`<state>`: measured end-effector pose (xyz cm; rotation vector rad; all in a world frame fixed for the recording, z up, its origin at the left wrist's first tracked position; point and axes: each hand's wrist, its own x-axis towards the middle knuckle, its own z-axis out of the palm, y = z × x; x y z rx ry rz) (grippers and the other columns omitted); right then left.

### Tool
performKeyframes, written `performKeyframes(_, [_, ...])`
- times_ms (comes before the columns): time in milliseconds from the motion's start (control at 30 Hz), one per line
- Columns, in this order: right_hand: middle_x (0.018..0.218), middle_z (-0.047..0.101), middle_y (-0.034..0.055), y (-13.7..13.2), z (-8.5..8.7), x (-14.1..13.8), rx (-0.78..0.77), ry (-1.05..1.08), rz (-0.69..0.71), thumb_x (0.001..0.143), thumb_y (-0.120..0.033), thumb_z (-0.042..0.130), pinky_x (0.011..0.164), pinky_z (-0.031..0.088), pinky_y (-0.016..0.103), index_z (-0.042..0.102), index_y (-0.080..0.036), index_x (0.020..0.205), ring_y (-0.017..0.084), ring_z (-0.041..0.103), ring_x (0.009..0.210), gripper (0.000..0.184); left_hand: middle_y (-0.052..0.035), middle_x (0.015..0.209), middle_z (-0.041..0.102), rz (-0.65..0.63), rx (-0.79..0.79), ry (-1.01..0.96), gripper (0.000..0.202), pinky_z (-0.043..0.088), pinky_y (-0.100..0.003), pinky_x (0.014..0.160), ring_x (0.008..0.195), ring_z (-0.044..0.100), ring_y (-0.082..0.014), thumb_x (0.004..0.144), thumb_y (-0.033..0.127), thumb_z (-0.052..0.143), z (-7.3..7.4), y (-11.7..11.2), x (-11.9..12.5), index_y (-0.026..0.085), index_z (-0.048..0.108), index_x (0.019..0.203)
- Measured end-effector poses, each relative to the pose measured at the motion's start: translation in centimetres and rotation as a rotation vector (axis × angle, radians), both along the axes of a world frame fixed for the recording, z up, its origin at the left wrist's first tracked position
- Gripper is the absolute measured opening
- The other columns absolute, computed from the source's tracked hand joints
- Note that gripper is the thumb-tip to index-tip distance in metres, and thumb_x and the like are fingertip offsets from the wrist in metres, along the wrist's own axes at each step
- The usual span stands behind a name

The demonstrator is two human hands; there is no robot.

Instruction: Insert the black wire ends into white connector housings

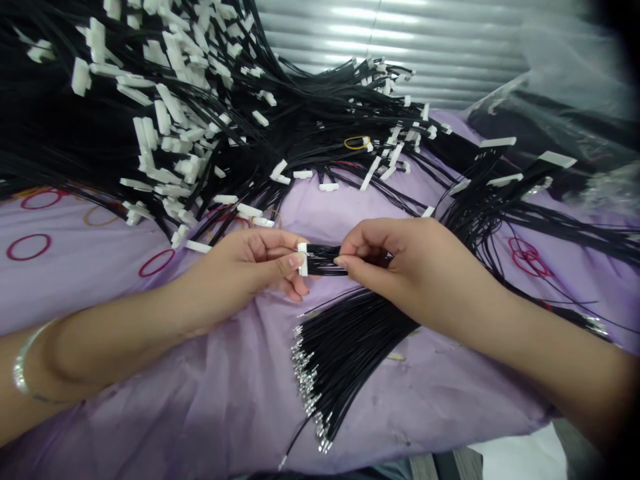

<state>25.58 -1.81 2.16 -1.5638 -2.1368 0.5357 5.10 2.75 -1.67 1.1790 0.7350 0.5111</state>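
Note:
Near the middle of the view, my left hand (273,260) pinches a small white connector (303,259) between thumb and fingers. Several black wires (324,260) run from that connector toward the right. My right hand (395,257) is closed, thumb against forefinger, on the black wires a short way from the connector; its other fingers are curled and partly hidden. Just below lies a fanned bundle of loose black wires (360,347) with bare silvery terminals (307,380) at their left ends. The bundle's upper end passes beneath my right hand.
A large heap of black wires with white connectors (170,113) fills the back left. More connector-ended wires (500,180) lie at right, by clear plastic wrapping (575,100). Red rubber bands (29,247) are scattered on the purple cloth (225,400). Behind stands a corrugated metal surface (400,40).

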Motion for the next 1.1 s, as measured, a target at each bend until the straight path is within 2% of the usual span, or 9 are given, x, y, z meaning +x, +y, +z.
performKeyframes(233, [0.055, 0.059, -0.0046, -0.11, -0.19, -0.09, -0.005, -0.007, -0.023, 0.077, -0.015, 0.061, 0.05, 0.032, 0.022, 0.064, -0.016, 0.068, 0.006, 0.047, 0.048, 0.01, -0.0022, 0.068, 0.071, 0.001, 0.056, 0.012, 0.012, 0.051, -0.013, 0.059, 0.062, 0.065, -0.0103, 0.088, 0.021, 0.065, 0.1, -0.21, -0.05, 0.015, 0.069, 0.098])
performKeyframes(500, [0.052, 0.056, -0.0061, -0.3, -0.02, 0.0, -0.062, 0.077, -0.04, 0.07, -0.012, 0.061, 0.046, 0.031, 0.023, 0.062, -0.017, 0.062, 0.005, 0.043, 0.044, 0.01, -0.0013, 0.066, 0.07, -0.011, 0.159, 0.057, 0.01, 0.051, -0.012, 0.06, 0.06, 0.063, -0.009, 0.088, 0.016, 0.062, 0.44, -0.35, 0.23, 0.015, 0.071, 0.092])
performKeyframes(900, [0.051, 0.052, -0.0052, -0.74, -0.11, -0.3, 0.055, 0.001, -0.051, 0.069, -0.01, 0.062, 0.05, 0.028, 0.026, 0.06, -0.017, 0.06, 0.007, 0.04, 0.047, 0.011, -0.0011, 0.063, 0.07, 0.028, 0.169, 0.088, 0.009, 0.051, -0.01, 0.056, 0.057, 0.064, -0.0084, 0.086, 0.013, 0.062, 0.78, -0.62, 0.67, 0.013, 0.07, 0.081])
performKeyframes(1100, [0.052, 0.051, -0.005, -0.67, -0.05, -0.35, 0.046, -0.006, -0.018, 0.071, -0.011, 0.06, 0.051, 0.028, 0.024, 0.06, -0.016, 0.061, 0.006, 0.039, 0.048, 0.011, -0.0008, 0.064, 0.07, 0.017, 0.195, 0.139, 0.008, 0.052, -0.01, 0.057, 0.058, 0.064, -0.0085, 0.086, 0.012, 0.06, 0.75, -0.64, 0.63, 0.013, 0.067, 0.083])
